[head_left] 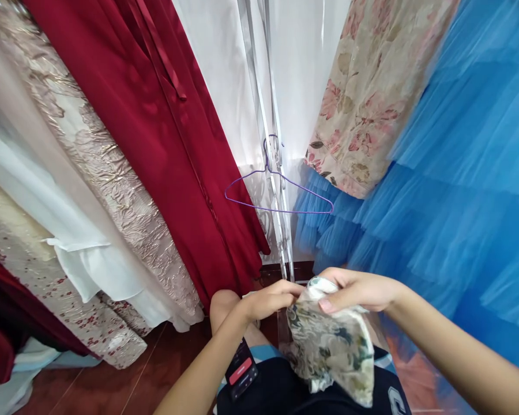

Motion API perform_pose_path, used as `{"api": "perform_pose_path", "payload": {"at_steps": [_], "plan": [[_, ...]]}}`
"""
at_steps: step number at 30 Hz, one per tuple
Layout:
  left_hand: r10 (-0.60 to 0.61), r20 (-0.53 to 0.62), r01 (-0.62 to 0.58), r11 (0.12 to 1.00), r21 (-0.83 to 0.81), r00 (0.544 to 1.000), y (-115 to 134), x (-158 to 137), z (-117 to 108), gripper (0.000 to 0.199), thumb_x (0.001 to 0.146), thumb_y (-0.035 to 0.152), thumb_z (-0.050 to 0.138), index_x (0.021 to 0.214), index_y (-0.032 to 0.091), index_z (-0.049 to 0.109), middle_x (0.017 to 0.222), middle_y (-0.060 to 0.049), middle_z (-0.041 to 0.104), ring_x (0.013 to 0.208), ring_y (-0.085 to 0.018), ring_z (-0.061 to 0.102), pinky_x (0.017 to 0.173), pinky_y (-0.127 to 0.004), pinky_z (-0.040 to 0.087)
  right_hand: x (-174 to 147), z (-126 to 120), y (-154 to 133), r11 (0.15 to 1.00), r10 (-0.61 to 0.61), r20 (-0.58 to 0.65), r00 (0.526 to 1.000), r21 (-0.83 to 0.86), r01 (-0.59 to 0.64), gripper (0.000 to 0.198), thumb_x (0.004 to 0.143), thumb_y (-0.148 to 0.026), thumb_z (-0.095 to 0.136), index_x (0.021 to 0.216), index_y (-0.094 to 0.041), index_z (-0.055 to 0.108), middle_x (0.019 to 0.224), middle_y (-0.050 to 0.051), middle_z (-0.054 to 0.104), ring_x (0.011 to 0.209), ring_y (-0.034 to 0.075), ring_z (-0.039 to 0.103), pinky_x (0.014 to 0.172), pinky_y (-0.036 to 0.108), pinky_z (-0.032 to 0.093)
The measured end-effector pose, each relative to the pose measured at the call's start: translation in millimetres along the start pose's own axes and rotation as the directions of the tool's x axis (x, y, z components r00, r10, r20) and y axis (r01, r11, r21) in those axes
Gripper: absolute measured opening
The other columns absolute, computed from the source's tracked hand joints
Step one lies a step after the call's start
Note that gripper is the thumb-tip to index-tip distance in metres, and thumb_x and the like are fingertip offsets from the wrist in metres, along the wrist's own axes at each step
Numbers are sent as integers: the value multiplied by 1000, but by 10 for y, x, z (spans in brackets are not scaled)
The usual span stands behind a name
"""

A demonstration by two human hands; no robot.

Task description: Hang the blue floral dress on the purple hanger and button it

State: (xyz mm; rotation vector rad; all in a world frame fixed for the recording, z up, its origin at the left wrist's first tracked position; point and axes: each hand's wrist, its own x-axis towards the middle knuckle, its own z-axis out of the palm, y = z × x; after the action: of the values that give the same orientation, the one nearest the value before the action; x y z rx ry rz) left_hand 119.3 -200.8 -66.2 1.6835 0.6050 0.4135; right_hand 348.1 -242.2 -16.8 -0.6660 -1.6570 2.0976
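Observation:
A patterned cloth (328, 346) in beige, grey and green, with a white part at its top, hangs bunched over my lap. My right hand (358, 291) grips its top edge, thumb in front and fingers behind. At the cloth's upper left edge, my left hand (270, 300) has its fingers bent against the fabric; the fingertips are partly hidden behind it. Whether the cloth is a whole garment I cannot tell. Beyond my hands a purple wire hanger (279, 211) hangs on a metal stand (259, 98), with no garment on it.
A long red dress (164, 150) and several pale gowns hang on the left. To the right are a floral dress (363, 115) and a tiered blue tulle dress (462, 190). A phone (241, 369) lies on my lap, above the red tiled floor (142, 363).

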Motion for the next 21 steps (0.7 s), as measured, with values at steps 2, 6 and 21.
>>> {"api": "perform_pose_path", "payload": {"at_steps": [2,6,21], "plan": [[-25,33,25,1000,4,999,18,-63,-100,24,85,39,64,80,16,67,68,0,56,63,-13,48,61,-24,40,-125,-65,-81,971,-9,-52,999,-240,-3,31,82,-42,74,74,-14,64,64,-3,48,57,9,39,53,22,33],[-30,-66,39,990,134,997,30,-168,-279,31,83,43,69,74,14,60,69,2,51,64,-12,44,58,-23,34,-319,-289,-197,768,-194,-393,899,-631,-111,37,79,-49,74,66,-17,62,57,-4,46,49,9,34,42,24,22],[230,-707,-234,968,94,668,314,-27,-836,21,78,36,73,76,17,64,72,1,56,67,-13,52,60,-21,41,706,-1664,-1071,820,-520,-520,678,-525,226,47,74,-58,75,63,-19,52,53,-5,45,46,8,37,44,23,25]]}}
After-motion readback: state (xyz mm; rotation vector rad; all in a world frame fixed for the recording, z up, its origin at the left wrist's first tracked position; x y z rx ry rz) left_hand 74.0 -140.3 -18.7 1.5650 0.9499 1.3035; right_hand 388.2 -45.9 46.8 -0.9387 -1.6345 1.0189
